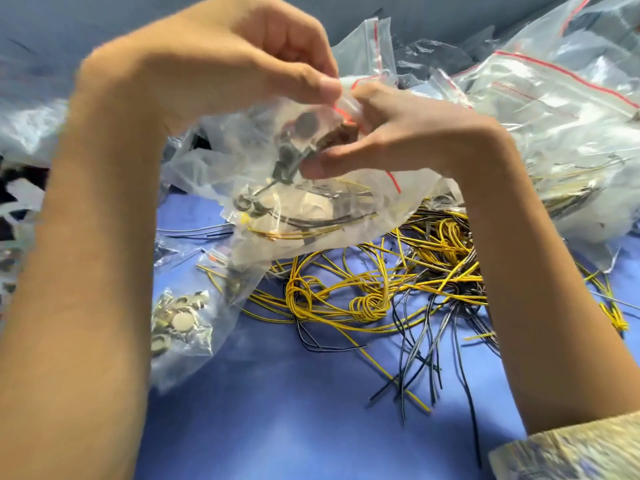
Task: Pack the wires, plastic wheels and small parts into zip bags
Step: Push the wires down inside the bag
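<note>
Left hand (242, 64) and right hand (408, 133) pinch the red-striped mouth of the limp, slippery zip bag (294, 209), likely the surest hold as its contents sag.

Bright, even light. White glare on bag pile (561, 109), upper right. Soft shadow over blue table (277, 410), bottom centre. At centre, zip bag (242, 161) hazy, contents soft. Motion blur smears sleeve (571, 448), lower right; left edge stretched.
</note>
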### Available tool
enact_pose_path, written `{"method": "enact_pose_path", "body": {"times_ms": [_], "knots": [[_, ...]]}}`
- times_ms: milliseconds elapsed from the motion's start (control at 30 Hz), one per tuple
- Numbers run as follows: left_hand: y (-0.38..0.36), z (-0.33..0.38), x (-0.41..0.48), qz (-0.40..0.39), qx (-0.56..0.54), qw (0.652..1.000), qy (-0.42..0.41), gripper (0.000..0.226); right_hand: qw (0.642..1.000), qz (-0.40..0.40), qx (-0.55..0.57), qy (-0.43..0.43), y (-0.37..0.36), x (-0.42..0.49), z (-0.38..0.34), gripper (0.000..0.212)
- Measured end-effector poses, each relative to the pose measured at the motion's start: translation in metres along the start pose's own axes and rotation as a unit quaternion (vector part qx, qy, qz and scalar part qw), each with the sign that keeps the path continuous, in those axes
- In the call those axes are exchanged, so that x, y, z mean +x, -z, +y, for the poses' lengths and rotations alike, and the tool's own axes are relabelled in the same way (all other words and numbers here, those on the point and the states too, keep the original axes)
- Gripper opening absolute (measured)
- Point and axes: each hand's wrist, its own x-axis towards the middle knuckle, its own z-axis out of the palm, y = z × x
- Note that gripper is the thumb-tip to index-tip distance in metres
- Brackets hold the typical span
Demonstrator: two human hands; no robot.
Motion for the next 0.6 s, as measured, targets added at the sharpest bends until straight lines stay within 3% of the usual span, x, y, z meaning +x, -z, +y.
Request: {"method": "enact_pose_path", "body": {"times_ms": [33,133,267,400,500,533,600], "knots": [[-0.005,0.006,0.003,-0.013,-0.017,1.0,-0.017,0.009,1.0,-0.002,0.009,-0.008,0.0,0.0,0.001,0.065],[-0.016,0.013,0.006,0.031,-0.045,0.998,-0.007,0.009,1.0,-0.006,0.015,-0.004,0.003,0.0,0.008,0.036],[-0.016,0.001,0.006,0.033,-0.069,0.996,0.048,0.019,0.999,0.01,0.029,-0.027,0.001,0.001,0.012,0.036],[-0.011,-0.017,0.003,-0.052,-0.092,0.991,0.078,0.055,0.994,0.029,0.085,-0.066,-0.007,0.006,0.015,0.031],[-0.007,-0.023,-0.003,-0.147,-0.084,0.982,0.087,0.085,0.991,0.044,0.099,-0.082,-0.008,0.006,0.016,0.04],[-0.005,-0.026,-0.004,-0.16,-0.075,0.978,0.107,0.087,0.991,0.049,0.097,-0.081,-0.008,0.006,0.016,0.041],[-0.004,-0.03,-0.004,-0.159,-0.055,0.976,0.135,0.068,0.992,0.056,0.081,-0.076,-0.008,0.008,0.015,0.042]]}}
